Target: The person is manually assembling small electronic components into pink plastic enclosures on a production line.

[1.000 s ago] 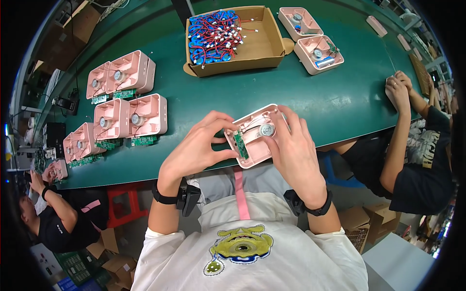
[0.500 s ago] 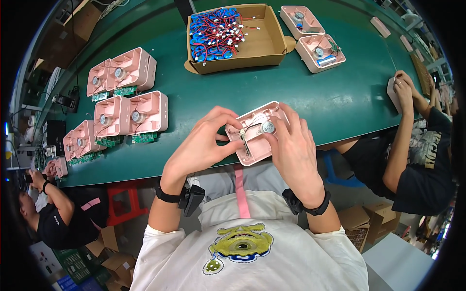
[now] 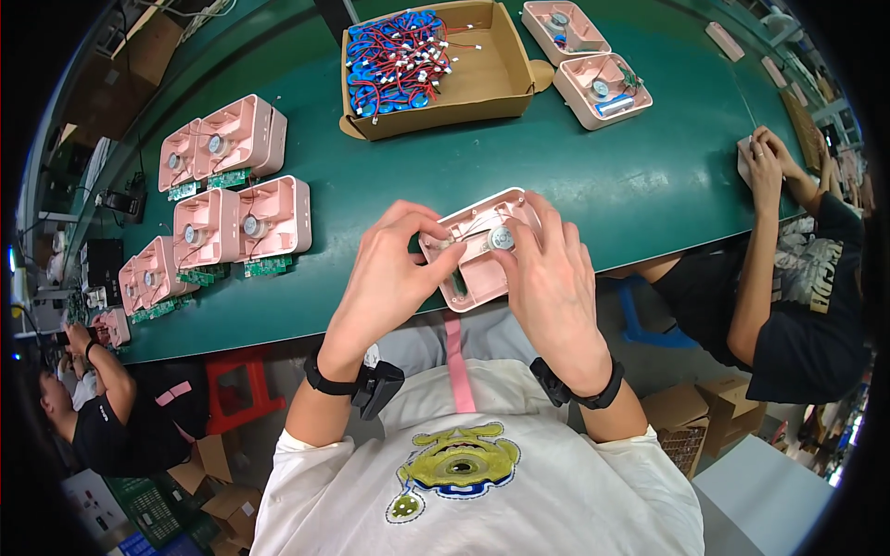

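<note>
A pink plastic housing (image 3: 484, 284) lies open side up at the table's near edge, tilted in front of me. Inside it sits a round silver speaker (image 3: 501, 238) with thin wires. My left hand (image 3: 394, 264) reaches in from the left, thumb and index finger pinched at the upper end of a narrow green circuit board (image 3: 459, 282); the fingers partly hide it. My right hand (image 3: 556, 292) grips the housing's right side, fingers over the far rim and thumb inside beside the speaker.
Several pink housings (image 3: 275, 215) with speakers and green boards stand at the left. A cardboard box (image 3: 445, 119) holds blue discs with red and black wires. Two more housings (image 3: 603, 91) stand at the far right. Co-workers sit on both sides; one person's hands (image 3: 769, 157) hold a pink part.
The housing and both hands have shifted slightly left in the picture. My left thumb has slid up the board toward the index finger, and the board now shows less upright.
</note>
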